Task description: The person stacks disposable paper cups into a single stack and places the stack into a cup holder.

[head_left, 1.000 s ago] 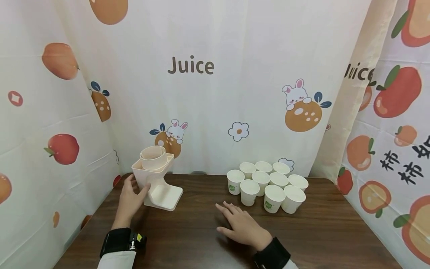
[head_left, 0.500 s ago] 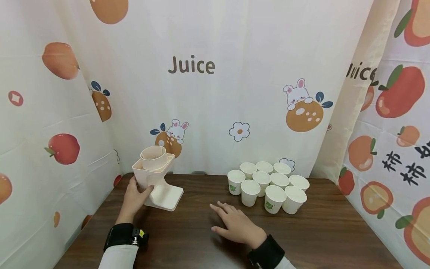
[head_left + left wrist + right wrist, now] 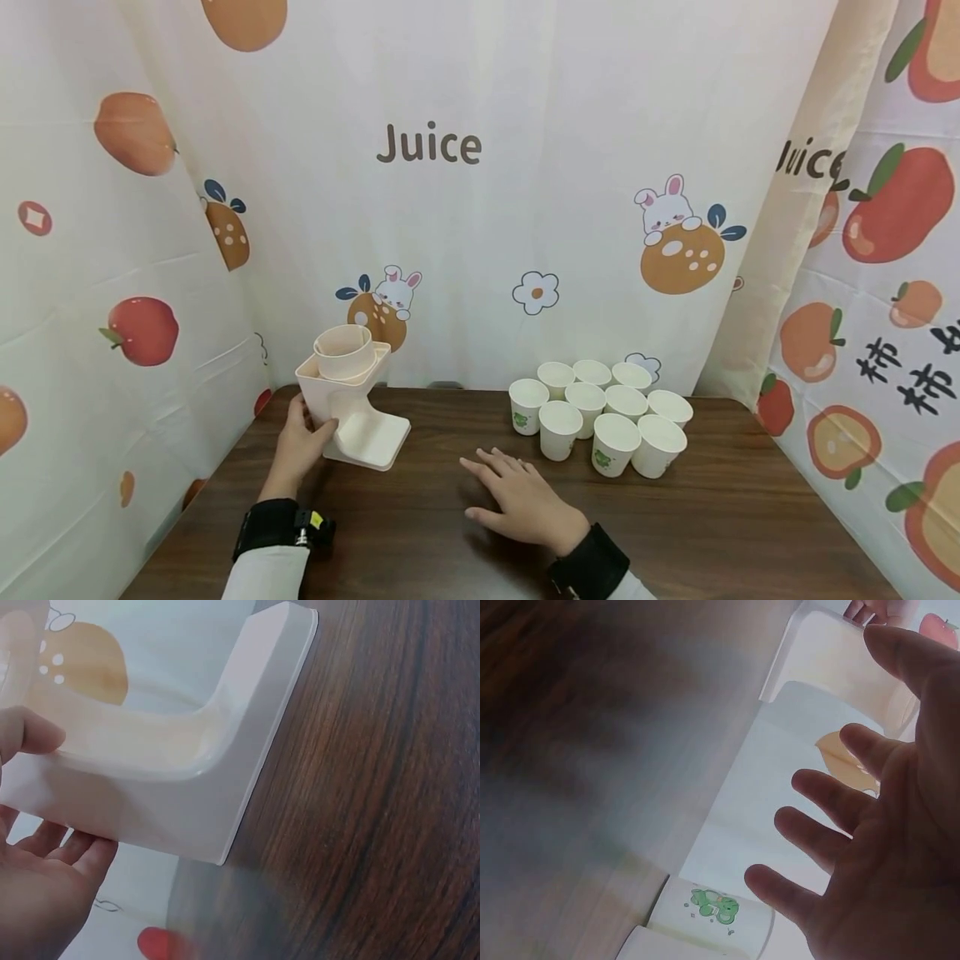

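Note:
A cream plastic stand (image 3: 375, 437) rests on the table at the left, with a flat base, an upright column and a wider top. A round cream sleeve (image 3: 343, 358) sits in that top. My left hand (image 3: 295, 450) grips the column. In the left wrist view, the thumb lies on one side of the stand (image 3: 142, 795) and the curled fingers on the other. My right hand (image 3: 521, 504) hovers over the table with its fingers spread and holds nothing. Several white paper cups (image 3: 615, 450) stand upright just beyond it, to the right.
The brown wooden table (image 3: 405, 533) reaches back to a pale curtain (image 3: 480, 225) printed with fruit, rabbits and the word "Juice". More printed cloth (image 3: 67, 250) hangs along the left side, and another panel (image 3: 862, 333) along the right.
My right hand has drifted left, away from the cups. The left hand has shifted slightly on the column, its thumb a little higher on the stand. Stand and cups stay in place.

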A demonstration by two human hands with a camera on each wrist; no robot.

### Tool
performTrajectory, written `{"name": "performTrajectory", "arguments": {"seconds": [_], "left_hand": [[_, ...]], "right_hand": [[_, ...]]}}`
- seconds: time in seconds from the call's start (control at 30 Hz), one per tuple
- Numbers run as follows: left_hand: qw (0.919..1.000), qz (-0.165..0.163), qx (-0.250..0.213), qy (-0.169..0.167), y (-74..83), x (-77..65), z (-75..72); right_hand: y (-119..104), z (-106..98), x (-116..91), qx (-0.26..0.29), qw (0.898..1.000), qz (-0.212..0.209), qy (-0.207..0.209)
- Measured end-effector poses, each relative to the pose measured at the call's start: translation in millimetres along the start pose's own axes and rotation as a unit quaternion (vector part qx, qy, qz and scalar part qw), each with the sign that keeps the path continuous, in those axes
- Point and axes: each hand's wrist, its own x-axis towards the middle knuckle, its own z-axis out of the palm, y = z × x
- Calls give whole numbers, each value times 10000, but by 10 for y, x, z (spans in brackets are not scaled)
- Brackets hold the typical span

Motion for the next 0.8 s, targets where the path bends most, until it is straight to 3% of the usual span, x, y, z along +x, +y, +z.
{"name": "performTrajectory", "arguments": {"seconds": [0.53,0.8], "left_hand": [[9996,-23,-258,-119,-53,-5,6],[9996,-23,-212,-178,-8,-50,24]], "right_hand": [[47,32,-66,49,10000,33,-67],[132,-3,-152,22,9998,209,16]]}}
